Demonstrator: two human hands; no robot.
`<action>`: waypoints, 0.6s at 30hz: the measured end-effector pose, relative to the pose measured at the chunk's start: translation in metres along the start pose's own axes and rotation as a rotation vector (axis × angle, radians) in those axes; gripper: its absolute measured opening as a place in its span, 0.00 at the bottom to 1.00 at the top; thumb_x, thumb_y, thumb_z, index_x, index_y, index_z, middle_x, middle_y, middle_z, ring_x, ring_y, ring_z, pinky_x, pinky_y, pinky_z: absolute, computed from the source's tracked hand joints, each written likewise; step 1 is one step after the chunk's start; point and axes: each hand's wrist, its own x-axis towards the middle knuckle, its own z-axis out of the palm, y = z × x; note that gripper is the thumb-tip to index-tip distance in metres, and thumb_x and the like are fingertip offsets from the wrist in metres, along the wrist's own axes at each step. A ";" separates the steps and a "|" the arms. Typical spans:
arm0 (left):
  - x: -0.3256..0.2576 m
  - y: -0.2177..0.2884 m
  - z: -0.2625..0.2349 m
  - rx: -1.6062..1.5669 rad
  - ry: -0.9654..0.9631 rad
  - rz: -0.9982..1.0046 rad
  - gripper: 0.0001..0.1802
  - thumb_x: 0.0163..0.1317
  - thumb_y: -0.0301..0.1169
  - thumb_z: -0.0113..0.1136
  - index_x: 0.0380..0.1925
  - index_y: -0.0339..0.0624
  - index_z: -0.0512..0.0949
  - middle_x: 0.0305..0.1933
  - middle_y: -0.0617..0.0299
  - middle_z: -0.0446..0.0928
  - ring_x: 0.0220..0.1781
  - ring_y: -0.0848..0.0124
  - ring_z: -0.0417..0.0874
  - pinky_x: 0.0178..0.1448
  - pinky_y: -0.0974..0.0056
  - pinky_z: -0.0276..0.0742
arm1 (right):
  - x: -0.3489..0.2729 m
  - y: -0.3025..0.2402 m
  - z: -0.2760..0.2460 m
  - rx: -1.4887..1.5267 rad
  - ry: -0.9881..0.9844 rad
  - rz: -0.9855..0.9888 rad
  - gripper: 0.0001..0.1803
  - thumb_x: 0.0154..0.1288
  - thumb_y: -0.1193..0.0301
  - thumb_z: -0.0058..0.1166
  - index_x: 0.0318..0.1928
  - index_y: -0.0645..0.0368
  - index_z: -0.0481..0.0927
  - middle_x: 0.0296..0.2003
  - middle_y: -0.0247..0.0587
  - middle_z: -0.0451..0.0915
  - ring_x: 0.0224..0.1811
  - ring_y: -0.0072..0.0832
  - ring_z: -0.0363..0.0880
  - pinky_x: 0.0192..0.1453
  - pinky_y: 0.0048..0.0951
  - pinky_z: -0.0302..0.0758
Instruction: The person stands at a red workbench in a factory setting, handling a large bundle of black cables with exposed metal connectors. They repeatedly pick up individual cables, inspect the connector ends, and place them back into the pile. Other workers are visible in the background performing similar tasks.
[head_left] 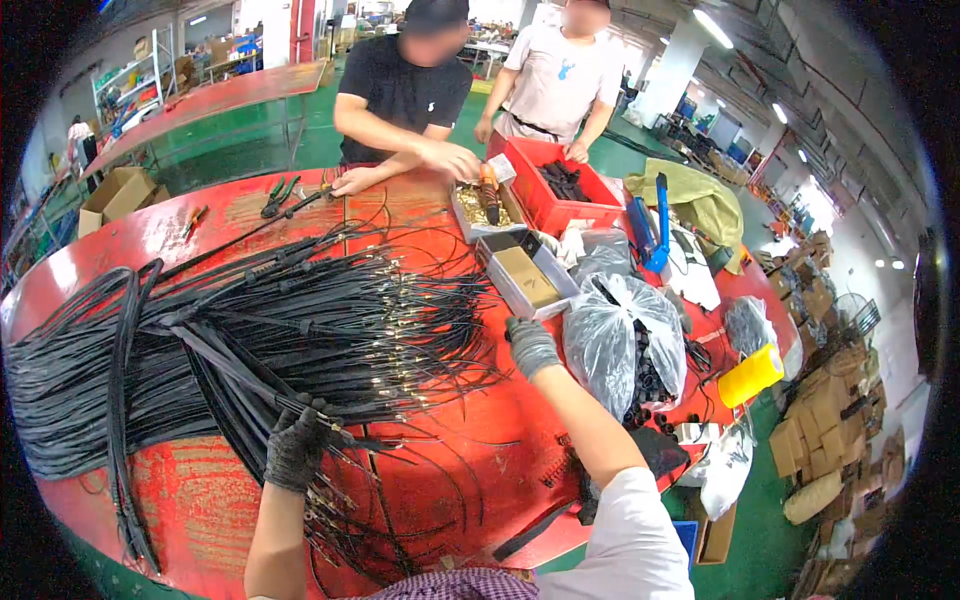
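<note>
My left hand (298,440), in a dark grey knitted glove, is closed around black cables (240,365) that lie across a large bundle. Thin leads with brass-coloured ends spread from the bundle's right side and below this hand. My right hand (532,347), in a grey glove with dark fingertips, is beside the near corner of a clear-walled bin (526,274) with a tan cardboard-like piece in it. Its fingers look bent together; whatever they may hold is hidden. Just right of it sits a clear plastic bag (610,335) of small black parts.
Across the red table (480,455), one co-worker reaches toward a tray of brass-coloured parts (470,212); another stands by a red crate (570,205). A blue-handled tool (657,235), a yellow roll (750,376) and more bags crowd the right. Pliers (280,197) lie at the far left.
</note>
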 end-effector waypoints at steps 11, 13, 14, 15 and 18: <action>0.020 -0.009 -0.049 0.322 -0.127 0.167 0.16 0.55 0.29 0.49 0.45 0.45 0.71 0.45 0.58 0.74 0.50 0.61 0.73 0.57 0.55 0.69 | -0.058 -0.040 -0.095 2.278 0.125 0.540 0.08 0.51 0.80 0.57 0.33 0.63 0.75 0.28 0.41 0.75 0.27 0.28 0.73 0.35 0.25 0.77; 0.007 0.004 0.002 0.000 -0.078 -0.034 0.13 0.57 0.22 0.52 0.44 0.38 0.69 0.41 0.54 0.75 0.47 0.61 0.76 0.51 0.56 0.75 | -0.066 -0.020 -0.073 2.847 -0.105 0.746 0.08 0.57 0.75 0.53 0.37 0.64 0.76 0.32 0.48 0.77 0.33 0.33 0.76 0.36 0.30 0.78; 0.014 0.014 0.007 0.417 -0.105 0.192 0.13 0.57 0.23 0.52 0.44 0.38 0.70 0.42 0.54 0.75 0.48 0.61 0.75 0.52 0.57 0.74 | -0.064 -0.028 -0.072 2.935 -0.187 0.723 0.10 0.58 0.71 0.52 0.37 0.65 0.75 0.32 0.47 0.76 0.32 0.33 0.75 0.36 0.30 0.78; 0.021 0.018 0.009 0.834 -0.139 0.397 0.13 0.57 0.24 0.51 0.43 0.38 0.70 0.42 0.55 0.75 0.49 0.60 0.75 0.53 0.58 0.72 | -0.066 -0.034 -0.073 3.017 -0.254 0.714 0.12 0.59 0.68 0.50 0.38 0.66 0.74 0.32 0.47 0.76 0.32 0.33 0.74 0.36 0.30 0.77; 0.030 0.018 -0.004 1.461 -0.289 0.633 0.13 0.56 0.27 0.51 0.43 0.39 0.72 0.46 0.57 0.74 0.51 0.59 0.72 0.57 0.60 0.68 | -0.077 -0.055 -0.082 3.136 -0.422 0.373 0.20 0.60 0.60 0.48 0.44 0.65 0.73 0.33 0.48 0.76 0.33 0.33 0.73 0.39 0.31 0.74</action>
